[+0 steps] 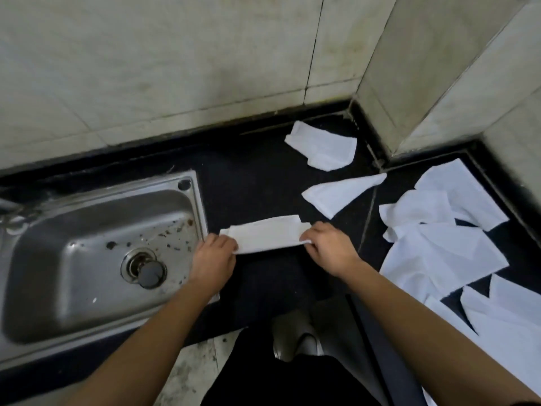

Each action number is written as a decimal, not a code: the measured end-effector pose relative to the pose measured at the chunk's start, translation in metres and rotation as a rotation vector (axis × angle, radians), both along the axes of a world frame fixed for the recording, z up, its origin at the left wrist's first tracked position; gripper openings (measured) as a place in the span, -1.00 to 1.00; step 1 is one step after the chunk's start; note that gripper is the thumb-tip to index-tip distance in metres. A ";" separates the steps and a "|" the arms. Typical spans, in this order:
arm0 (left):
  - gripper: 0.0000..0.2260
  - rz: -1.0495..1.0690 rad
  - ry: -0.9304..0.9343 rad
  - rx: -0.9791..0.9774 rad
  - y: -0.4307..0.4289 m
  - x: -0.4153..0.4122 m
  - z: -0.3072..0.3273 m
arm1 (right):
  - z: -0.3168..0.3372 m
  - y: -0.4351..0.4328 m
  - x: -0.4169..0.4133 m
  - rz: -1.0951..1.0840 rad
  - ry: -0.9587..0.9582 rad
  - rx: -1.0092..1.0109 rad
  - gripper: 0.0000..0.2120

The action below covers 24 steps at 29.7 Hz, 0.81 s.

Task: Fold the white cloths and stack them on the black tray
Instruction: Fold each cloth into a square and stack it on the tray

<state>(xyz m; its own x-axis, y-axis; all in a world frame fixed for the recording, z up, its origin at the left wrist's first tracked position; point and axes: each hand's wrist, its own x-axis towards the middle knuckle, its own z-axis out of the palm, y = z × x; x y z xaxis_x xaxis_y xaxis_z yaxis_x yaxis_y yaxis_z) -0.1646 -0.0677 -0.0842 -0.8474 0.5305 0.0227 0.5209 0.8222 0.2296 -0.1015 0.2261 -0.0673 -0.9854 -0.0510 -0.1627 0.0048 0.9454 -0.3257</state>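
My left hand [216,253] and right hand [325,244] each hold a pinch grip on one end of the cloth [269,234]. Uneven pull could open the fold.

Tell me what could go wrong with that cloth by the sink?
1. The cloth, pinched at its ends by the left hand and right hand, lies right beside the spotted sink. Its left end might slip in and get dirty.
2. Its layers look uneven at the right end, so the fold may come out crooked.
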 end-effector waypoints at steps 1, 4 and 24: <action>-0.80 -0.037 -0.070 -0.086 -0.005 0.016 -0.015 | -0.012 -0.003 0.015 0.052 -0.108 0.035 -0.76; -0.66 -0.071 -0.144 -0.154 -0.013 0.048 -0.040 | -0.037 -0.010 0.043 0.079 -0.183 0.022 -0.67; -0.90 0.195 -0.129 0.014 0.011 -0.027 -0.025 | -0.011 -0.001 -0.029 -0.153 -0.138 0.047 -0.83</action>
<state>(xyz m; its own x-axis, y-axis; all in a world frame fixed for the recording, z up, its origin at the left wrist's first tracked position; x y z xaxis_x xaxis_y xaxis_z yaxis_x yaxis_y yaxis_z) -0.1917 -0.0566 -0.1096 -0.9302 0.3568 -0.0862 0.3180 0.9006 0.2963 -0.1304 0.2255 -0.0783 -0.9494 0.1084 -0.2949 0.1909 0.9445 -0.2673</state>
